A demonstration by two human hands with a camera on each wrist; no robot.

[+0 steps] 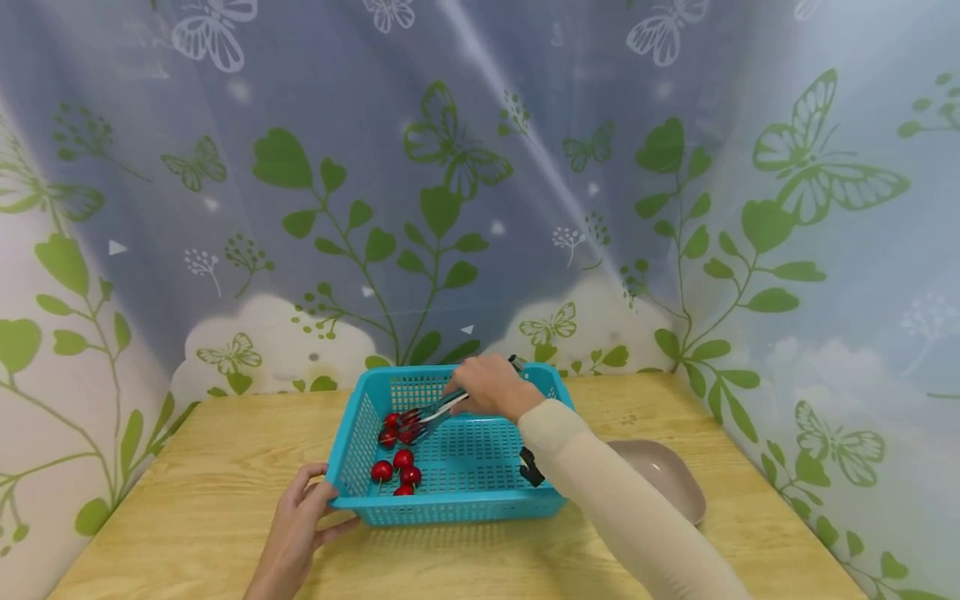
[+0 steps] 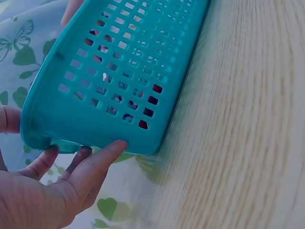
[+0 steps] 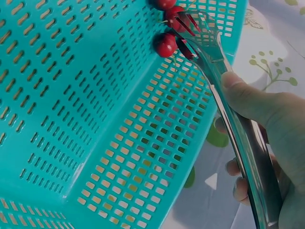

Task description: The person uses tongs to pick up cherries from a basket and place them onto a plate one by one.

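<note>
On the table stands a blue plastic basket (image 1: 465, 504) with holes in its walls and floor. Several red cherries (image 1: 382, 472) lie along its left side, some with stems. My left hand (image 1: 296, 521) grips the basket's front left corner; in the left wrist view its fingers (image 2: 102, 157) press against the end wall. My right hand (image 1: 491, 385) reaches over the basket and holds metal tongs (image 3: 259, 164) with its thumb along one arm. The slotted heads of the tongs are around a cherry (image 3: 180, 20) near the back left, with another cherry (image 3: 165, 45) right beside them.
A beige-pink dish (image 1: 667, 475) sits right of the basket, partly behind the right sleeve (image 1: 607, 500). A small black object (image 1: 531, 467) shows beside that sleeve. Behind the wooden table (image 1: 240, 450) hangs a curtain (image 1: 525, 208) printed with leaves and butterflies.
</note>
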